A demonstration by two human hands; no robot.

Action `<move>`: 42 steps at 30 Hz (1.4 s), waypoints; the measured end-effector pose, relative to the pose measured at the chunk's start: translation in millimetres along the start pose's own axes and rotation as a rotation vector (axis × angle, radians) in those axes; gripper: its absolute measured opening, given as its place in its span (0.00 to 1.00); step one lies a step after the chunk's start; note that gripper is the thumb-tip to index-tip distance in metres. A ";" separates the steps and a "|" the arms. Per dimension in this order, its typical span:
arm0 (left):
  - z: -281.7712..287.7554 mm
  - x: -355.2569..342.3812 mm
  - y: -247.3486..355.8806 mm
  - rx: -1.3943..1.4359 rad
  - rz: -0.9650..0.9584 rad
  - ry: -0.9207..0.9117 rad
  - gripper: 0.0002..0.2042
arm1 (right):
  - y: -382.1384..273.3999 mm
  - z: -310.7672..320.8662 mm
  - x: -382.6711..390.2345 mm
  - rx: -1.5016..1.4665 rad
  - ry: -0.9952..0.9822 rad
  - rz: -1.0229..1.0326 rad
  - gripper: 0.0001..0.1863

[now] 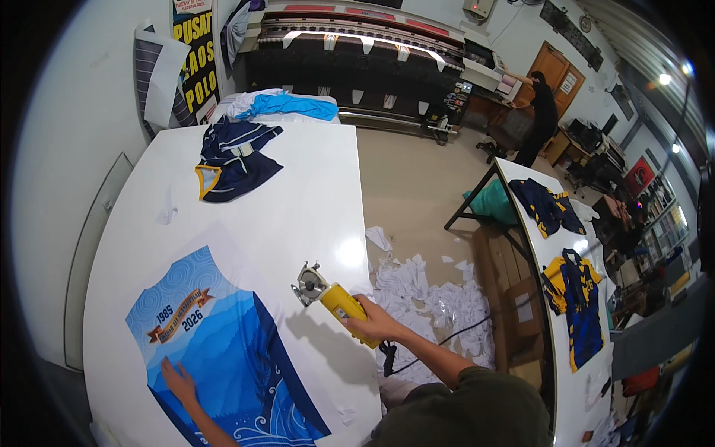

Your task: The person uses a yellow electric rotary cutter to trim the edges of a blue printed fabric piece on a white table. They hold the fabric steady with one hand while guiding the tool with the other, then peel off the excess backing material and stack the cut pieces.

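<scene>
A blue printed shirt panel [231,365], with mountain shapes, wave swirls and a ribbon banner, lies flat on the white table [298,201]. My left hand [179,381] rests open on its left part, fingers stretched out over the fabric. My right hand [378,322] is wrapped round the yellow body of an electric rotary cloth cutter [339,302]. The cutter's metal head points up and left, to the right of the panel and apart from it, and its shadow falls on the tabletop. From the cutter's rear end a black cord trails to the right.
Folded navy garments [234,160] lie at the table's far end. White fabric scraps [428,298] are heaped on the floor beyond its right edge. A second table [547,238] at right carries navy-and-yellow jerseys. A wide printer [357,67] stands behind; a person [542,112] stands at the back right.
</scene>
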State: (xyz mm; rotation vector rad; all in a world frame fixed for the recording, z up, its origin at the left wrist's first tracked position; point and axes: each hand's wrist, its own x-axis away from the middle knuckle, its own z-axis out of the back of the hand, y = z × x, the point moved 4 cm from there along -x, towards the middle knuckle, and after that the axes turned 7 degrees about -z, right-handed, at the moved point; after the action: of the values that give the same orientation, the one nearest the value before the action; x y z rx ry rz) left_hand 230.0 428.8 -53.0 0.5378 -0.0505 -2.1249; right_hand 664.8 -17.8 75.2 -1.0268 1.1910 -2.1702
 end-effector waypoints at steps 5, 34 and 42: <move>-53.8 -111.0 -8.1 -0.050 -0.119 -0.150 0.25 | -2.2 -2.1 -12.3 -0.049 -0.012 -0.094 0.38; 108.1 316.5 126.6 0.022 0.723 -0.447 0.66 | -14.9 -74.9 69.2 0.637 -0.263 0.350 0.35; 146.9 397.1 200.1 0.104 0.973 -0.546 0.71 | 49.8 -20.0 115.6 0.816 -0.262 0.293 0.37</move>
State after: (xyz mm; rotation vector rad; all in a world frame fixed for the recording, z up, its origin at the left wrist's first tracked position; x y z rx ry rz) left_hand 134.4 -28.1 -15.2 -0.0547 -0.6050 -1.2470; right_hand 579.7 -112.5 70.8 -0.6806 0.2447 -1.9185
